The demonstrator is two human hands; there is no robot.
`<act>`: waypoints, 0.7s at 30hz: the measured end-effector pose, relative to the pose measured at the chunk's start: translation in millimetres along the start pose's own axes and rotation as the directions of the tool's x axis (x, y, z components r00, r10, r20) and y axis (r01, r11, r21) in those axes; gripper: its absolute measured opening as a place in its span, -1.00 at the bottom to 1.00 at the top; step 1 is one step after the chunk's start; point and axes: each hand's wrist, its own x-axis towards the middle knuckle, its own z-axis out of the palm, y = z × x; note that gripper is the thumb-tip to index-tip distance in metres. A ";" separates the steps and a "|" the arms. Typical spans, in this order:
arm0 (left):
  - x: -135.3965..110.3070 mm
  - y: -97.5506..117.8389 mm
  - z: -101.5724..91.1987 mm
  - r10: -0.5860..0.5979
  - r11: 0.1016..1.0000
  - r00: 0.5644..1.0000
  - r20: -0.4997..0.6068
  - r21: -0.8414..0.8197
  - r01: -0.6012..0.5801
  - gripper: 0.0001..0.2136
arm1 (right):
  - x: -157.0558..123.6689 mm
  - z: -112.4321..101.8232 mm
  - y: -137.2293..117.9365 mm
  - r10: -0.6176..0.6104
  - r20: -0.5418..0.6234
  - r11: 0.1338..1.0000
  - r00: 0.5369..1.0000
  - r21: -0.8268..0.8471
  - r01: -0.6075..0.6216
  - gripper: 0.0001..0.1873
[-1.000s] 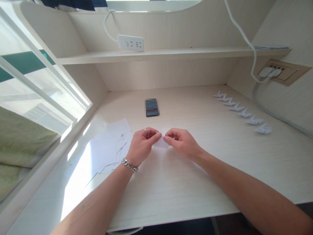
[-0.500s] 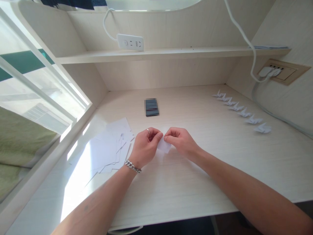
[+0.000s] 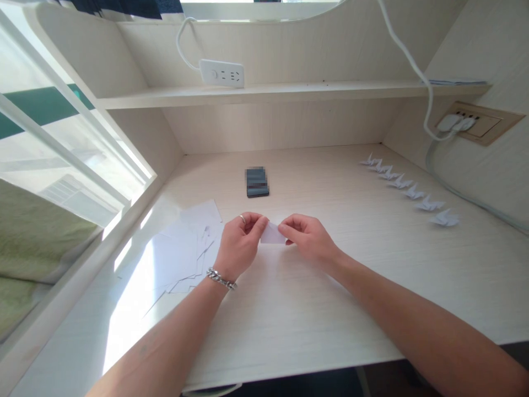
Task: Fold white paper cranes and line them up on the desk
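A small white piece of paper (image 3: pixel 273 234) is stretched between my two hands, just above the desk's middle. My left hand (image 3: pixel 241 242) pinches its left end between thumb and fingers; a ring and a chain bracelet are on that side. At its right end my right hand (image 3: pixel 308 237) grips the paper the same way. The fingers cover both ends, so its full outline is hidden. Left of my left hand lies a spread of white paper sheets (image 3: pixel 177 251), partly in bright sunlight.
Several folded paper cranes (image 3: pixel 428 204) stand in a slanting row at the right. A dark, blurred-out flat object (image 3: pixel 257 182) lies behind my hands. The shelf (image 3: pixel 289 95) holds a white power strip (image 3: pixel 222 73). A white cable (image 3: pixel 409 55) hangs to the wall socket (image 3: pixel 483 122).
My hands have moved slightly apart, the left one shifting left. The paper, which hung as a tilted piece below the fingertips, now shows as a wider strip held level between them.
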 end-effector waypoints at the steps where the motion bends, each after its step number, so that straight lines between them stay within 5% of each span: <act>1: -1.0 0.6 -0.3 -0.003 1.000 0.999 0.035 0.006 0.002 -0.75 | 0.2 -0.6 0.0 -0.004 -0.010 1.000 1.000 -0.021 0.004 -0.77; 7: -3.5 11.1 -9.9 -0.004 0.957 0.964 0.264 0.280 -0.072 -0.85 | -3.9 -2.5 -5.3 -0.039 0.057 0.964 0.998 -0.260 0.052 -0.82; 11: -1.0 16.3 -19.3 -0.014 0.953 0.929 0.369 0.285 -0.099 -0.87 | -6.2 -6.2 -10.4 -0.043 0.114 0.959 0.992 -0.273 0.073 -0.82; 17: 9.2 14.5 -38.3 -0.038 0.991 0.959 0.282 0.136 -0.001 -0.90 | 0.5 -17.6 -10.3 -0.026 0.021 0.986 0.999 -0.162 0.029 -0.81; 19: 9.6 12.7 -34.6 -0.053 0.999 0.978 0.201 0.013 0.052 -0.88 | 2.8 -17.9 -9.3 0.006 -0.045 0.996 0.999 -0.084 -0.010 -0.78; 21: 7.0 10.5 -24.6 -0.089 0.994 0.968 0.234 -0.045 0.103 -0.84 | 3.9 -15.2 -8.2 0.033 -0.077 0.999 0.996 -0.011 -0.034 -0.74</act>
